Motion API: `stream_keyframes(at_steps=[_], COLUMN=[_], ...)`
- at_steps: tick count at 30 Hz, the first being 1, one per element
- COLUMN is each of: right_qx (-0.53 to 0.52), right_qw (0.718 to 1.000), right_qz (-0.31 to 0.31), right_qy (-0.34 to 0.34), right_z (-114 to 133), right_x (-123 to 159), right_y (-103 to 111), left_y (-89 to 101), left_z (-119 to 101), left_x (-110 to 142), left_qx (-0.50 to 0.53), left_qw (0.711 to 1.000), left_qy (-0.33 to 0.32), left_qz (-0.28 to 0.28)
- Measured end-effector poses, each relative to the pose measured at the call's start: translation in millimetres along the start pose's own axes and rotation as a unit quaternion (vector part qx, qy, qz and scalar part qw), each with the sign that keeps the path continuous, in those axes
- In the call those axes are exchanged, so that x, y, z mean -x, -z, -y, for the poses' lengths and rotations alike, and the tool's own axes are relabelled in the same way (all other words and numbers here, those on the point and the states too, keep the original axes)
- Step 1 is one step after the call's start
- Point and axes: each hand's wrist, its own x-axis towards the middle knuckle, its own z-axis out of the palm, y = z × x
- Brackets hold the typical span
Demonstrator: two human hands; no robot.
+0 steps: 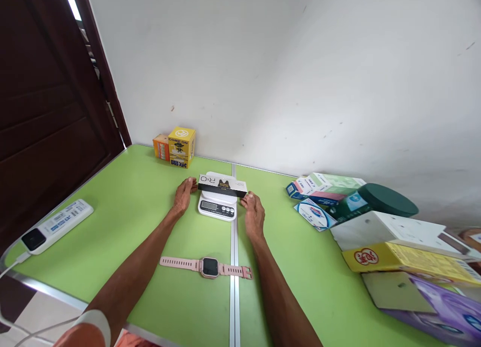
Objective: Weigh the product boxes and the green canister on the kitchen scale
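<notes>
A long, narrow black-and-white box [222, 184] lies across the white platform of a small digital kitchen scale [217, 208]. My left hand [184, 195] has its fingers closed at the box's left end. At the opposite end, my right hand [254, 214] pinches the right corner with thumb and fingers. The scale's grey display and buttons face me, and its platform is partly covered by the box. Nearer to me, between my forearms, a pink smartwatch [209, 267] lies flat with its strap stretched out.
Yellow [182, 146] and orange [161, 147] boxes stand at the back left. A white power bank [58, 225] with a cable lies at the left edge. Several cartons, including a yellow box [409, 259], and a dark green container [376, 201] crowd the right side. A white wall borders the green table [128, 196].
</notes>
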Motion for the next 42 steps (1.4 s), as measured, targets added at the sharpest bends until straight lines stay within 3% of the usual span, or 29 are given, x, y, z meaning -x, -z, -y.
stream_keyframes(at_steps=[38,42], right_qx=[0.002,0.009], right_qw=[1.0,1.0], right_qz=[0.005,0.012], right_qy=[-0.003,0.009], right_z=[4,12], right_x=[2,5], right_y=[-3,-5], left_y=[-4.6,-8.7], left_z=[-9,-12], left_x=[6,8], left_qx=[-0.057,-0.097], left_qw=[0.998,0.993], left_qy=[-0.01,-0.052], left_qz=[0.002,0.049])
